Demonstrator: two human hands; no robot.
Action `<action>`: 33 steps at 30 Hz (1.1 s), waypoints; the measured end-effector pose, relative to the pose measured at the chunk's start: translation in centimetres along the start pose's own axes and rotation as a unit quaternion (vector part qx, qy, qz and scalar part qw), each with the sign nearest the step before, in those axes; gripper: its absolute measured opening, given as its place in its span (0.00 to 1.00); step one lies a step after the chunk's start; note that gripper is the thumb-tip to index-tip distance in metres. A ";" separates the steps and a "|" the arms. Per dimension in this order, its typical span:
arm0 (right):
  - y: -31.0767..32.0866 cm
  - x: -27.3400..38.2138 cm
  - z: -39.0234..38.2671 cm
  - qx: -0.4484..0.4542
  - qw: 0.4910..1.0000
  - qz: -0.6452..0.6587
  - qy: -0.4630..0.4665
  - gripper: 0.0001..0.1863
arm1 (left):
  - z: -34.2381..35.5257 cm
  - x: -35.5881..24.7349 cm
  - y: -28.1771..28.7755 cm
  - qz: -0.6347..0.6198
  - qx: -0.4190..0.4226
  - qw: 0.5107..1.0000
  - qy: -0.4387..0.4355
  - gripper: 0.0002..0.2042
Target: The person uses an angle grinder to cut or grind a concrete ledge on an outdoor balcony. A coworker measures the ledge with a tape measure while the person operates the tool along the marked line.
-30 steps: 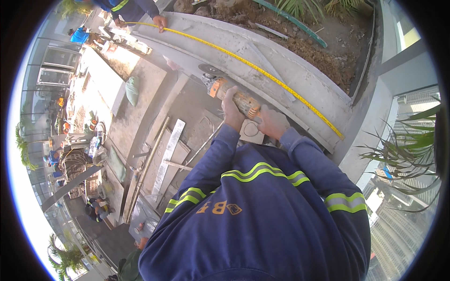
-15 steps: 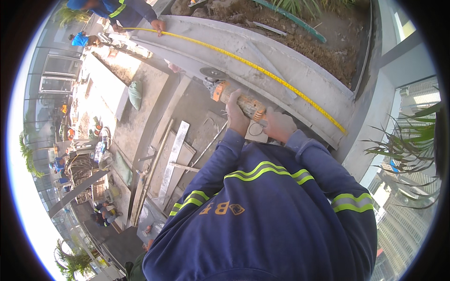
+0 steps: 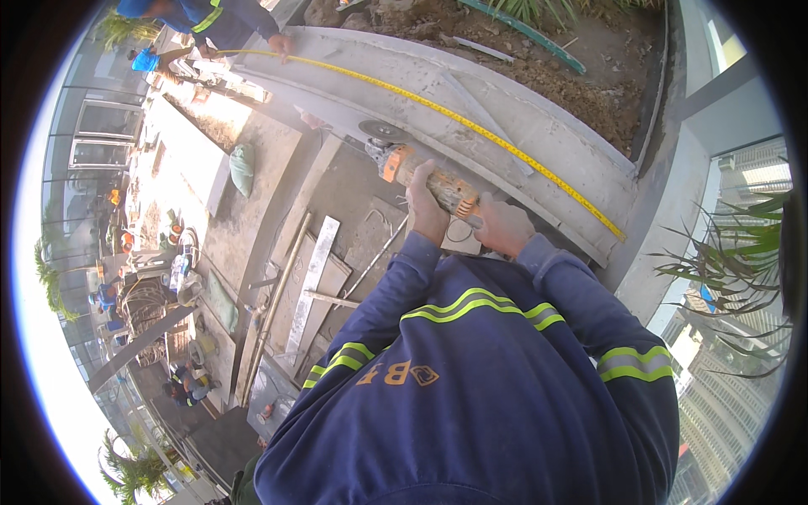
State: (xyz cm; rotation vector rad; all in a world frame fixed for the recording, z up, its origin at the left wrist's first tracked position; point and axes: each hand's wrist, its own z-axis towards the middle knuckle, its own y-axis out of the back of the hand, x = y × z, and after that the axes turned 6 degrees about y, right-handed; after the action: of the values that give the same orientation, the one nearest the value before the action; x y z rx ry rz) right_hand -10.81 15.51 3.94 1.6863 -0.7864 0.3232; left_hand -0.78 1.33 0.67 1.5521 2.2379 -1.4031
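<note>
A dusty orange angle grinder (image 3: 449, 187) is in both my hands. My left hand (image 3: 427, 217) wraps round the middle of its body, and my right hand (image 3: 507, 227) is closed round the rear end. The dark cutting disc (image 3: 384, 130) points away from me, up against the side of a pale concrete curb (image 3: 396, 63); whether it touches cannot be made out. Haze hangs along that edge. A yellow tape measure (image 3: 471, 125) lies stretched along the curb, and a co-worker's hand (image 3: 283, 45) rests on its far left end.
Beyond the curb lies a soil bed (image 3: 589, 93) with a green strip (image 3: 539, 42). Left of me on the ground are a long pale board (image 3: 313, 282), metal rods (image 3: 374, 261) and a green sack (image 3: 242, 170). Potted leaves (image 3: 741, 244) stand at the right. Other people work far left.
The grinder, both my hands and the tape are almost where they were. A distant person at the far left has shifted slightly.
</note>
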 end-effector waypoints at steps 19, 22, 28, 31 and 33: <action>-0.2 -0.2 1.2 0.012 1.000 -0.005 -0.006 0.24 | 0.2 -0.5 -0.5 -0.003 -0.009 1.000 0.013 0.15; 0.4 0.2 0.3 0.017 1.000 -0.003 -0.017 0.25 | -0.3 -0.1 -0.4 -0.001 -0.012 1.000 0.003 0.14; 0.3 0.1 -0.4 0.003 1.000 -0.003 -0.012 0.26 | -0.4 0.5 0.0 -0.003 -0.010 1.000 -0.009 0.14; 0.4 0.2 -0.4 0.004 1.000 -0.007 -0.012 0.25 | -0.1 0.4 0.2 -0.001 -0.009 1.000 -0.004 0.14; 0.3 0.1 -0.2 0.000 1.000 -0.007 -0.005 0.25 | 0.0 0.3 0.2 0.000 -0.006 1.000 -0.004 0.15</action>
State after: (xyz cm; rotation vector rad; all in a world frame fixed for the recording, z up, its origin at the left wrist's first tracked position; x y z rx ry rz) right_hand -10.88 15.69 4.25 1.6933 -0.7828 0.3051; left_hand -0.80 1.54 0.40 1.5411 2.2372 -1.3909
